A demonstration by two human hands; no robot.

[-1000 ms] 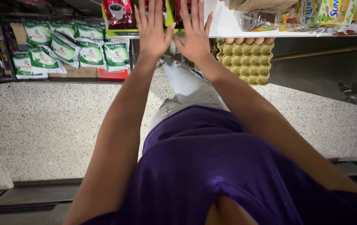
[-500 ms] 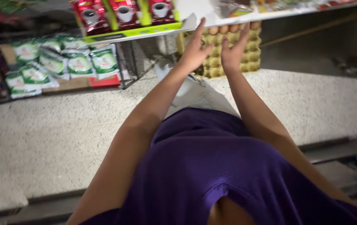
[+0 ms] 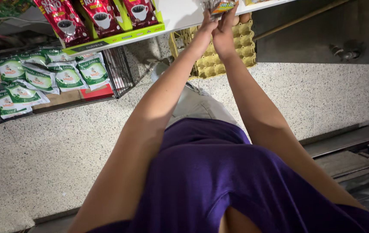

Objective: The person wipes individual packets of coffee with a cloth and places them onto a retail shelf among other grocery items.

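Observation:
Both my arms reach forward to the front edge of a white shelf (image 3: 180, 15). My left hand (image 3: 204, 31) and my right hand (image 3: 226, 32) are side by side there, fingers pinched on a small shiny snack packet (image 3: 219, 6) with silver and orange on it. The packet sits at the shelf's edge, partly cut off by the top of the view. Just below my hands stands a stack of yellow egg trays (image 3: 212, 60) with a few brown eggs showing at its top.
Red coffee bags (image 3: 100, 15) stand on the shelf to the left behind a green strip. A low wire rack (image 3: 117, 71) holds several green-and-white pouches (image 3: 42, 77). Speckled terrazzo floor (image 3: 42, 159) lies below; a dark step runs at lower right.
My hands moved right along the shelf from the red coffee bags, and closed together on the small packet above the egg trays. The view swung right with them.

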